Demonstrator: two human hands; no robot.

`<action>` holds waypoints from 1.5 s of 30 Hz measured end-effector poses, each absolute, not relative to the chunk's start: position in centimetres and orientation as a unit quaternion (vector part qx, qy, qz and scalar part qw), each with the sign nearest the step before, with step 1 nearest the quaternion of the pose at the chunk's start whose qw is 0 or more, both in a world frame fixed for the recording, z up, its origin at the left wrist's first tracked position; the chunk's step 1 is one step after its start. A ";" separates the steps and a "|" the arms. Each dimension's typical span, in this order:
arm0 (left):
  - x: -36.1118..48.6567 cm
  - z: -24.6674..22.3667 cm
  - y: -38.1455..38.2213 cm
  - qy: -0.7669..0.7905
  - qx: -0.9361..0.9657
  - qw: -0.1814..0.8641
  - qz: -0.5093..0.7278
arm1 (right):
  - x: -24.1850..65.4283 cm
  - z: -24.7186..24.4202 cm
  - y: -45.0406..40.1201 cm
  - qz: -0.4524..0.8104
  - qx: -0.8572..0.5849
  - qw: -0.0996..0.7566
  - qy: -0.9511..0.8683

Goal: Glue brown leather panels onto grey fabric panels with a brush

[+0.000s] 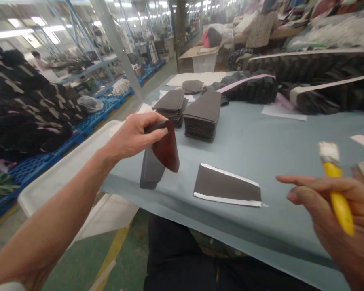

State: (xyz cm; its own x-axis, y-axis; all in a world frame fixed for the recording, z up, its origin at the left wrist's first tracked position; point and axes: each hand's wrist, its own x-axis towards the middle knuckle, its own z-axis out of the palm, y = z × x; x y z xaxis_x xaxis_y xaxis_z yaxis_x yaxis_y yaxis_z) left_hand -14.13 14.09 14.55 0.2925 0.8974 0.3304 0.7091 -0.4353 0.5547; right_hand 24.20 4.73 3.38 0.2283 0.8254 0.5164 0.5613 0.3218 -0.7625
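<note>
Left hand (139, 135) pinching reddish-brown piece (167, 150), right hand (336, 214) (partly cropped), apparently gripping brush (332, 173)

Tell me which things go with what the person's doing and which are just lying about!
Probably part of it:
- yellow brush, in the right hand
- reddish piece, in the left hand
- white-edged piece
- dark stacks

Seemingly just lying about:
- plastic bag on the blue pallets
- pink-banded bundle

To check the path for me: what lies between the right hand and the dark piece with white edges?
In the head view, blue tabletop and a small white smear lie between right hand and dark piece.
</note>
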 end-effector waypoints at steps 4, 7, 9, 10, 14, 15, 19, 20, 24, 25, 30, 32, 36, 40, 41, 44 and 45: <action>-9.8 15.5 12.4 0.423 0.844 0.215 0.251 | 21.7 5.8 5.1 0.158 -0.483 0.543 -0.669; -6.6 16.1 11.6 0.375 0.857 0.262 0.238 | 20.0 7.2 5.7 0.215 -0.438 0.522 -0.699; -4.9 16.5 11.2 0.350 0.854 0.300 0.242 | 19.1 8.1 6.0 0.230 -0.444 0.501 -0.706; -4.1 16.6 11.1 0.338 0.850 0.320 0.247 | 18.7 8.6 6.2 0.232 -0.454 0.493 -0.705; -1.9 16.8 10.8 0.312 0.812 0.394 0.298 | 17.9 9.7 6.2 0.251 -0.468 0.505 -0.680; -1.5 16.7 10.8 0.310 0.801 0.404 0.316 | 17.8 9.8 6.1 0.256 -0.466 0.513 -0.674; -0.7 15.7 10.5 0.297 0.788 0.390 0.373 | 17.7 9.8 6.0 0.256 -0.475 0.517 -0.665; -0.5 15.5 10.3 0.295 0.788 0.380 0.384 | 17.7 9.7 6.0 0.256 -0.476 0.515 -0.665; -0.7 14.3 10.5 0.291 0.769 0.340 0.456 | 17.8 8.6 6.3 0.226 -0.472 0.538 -0.661; -0.9 13.6 10.7 0.300 0.749 0.341 0.482 | 17.9 8.3 6.3 0.212 -0.474 0.551 -0.654; -2.6 6.7 10.9 0.373 0.567 0.487 0.550 | 18.6 7.9 6.6 0.141 -0.489 0.618 -0.599; -2.2 3.4 9.7 0.367 0.516 0.584 0.508 | 18.7 7.8 6.9 0.112 -0.491 0.643 -0.577; 1.3 -0.2 6.4 0.295 0.441 0.712 0.460 | 18.2 7.2 7.1 0.086 -0.503 0.665 -0.546; 5.2 -0.2 5.1 0.259 0.268 0.768 0.520 | 18.1 6.4 6.9 0.110 -0.492 0.692 -0.516; 5.9 -0.1 5.0 0.256 0.228 0.773 0.535 | 18.2 6.2 6.9 0.122 -0.485 0.706 -0.502; 7.6 -0.2 4.7 0.241 0.197 0.795 0.520 | 18.6 5.6 6.8 0.143 -0.473 0.737 -0.461; 8.0 -0.2 4.6 0.231 0.206 0.804 0.508 | 18.7 5.4 6.7 0.146 -0.476 0.740 -0.453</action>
State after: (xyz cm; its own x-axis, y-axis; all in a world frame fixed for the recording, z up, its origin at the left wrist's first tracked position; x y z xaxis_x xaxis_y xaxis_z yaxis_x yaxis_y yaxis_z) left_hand 8.03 4.63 -0.24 0.3771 0.9118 -0.1625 -0.7219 0.3993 0.5652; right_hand 18.73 6.73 5.40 0.5467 0.6471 0.5313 0.2155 0.5044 -0.8361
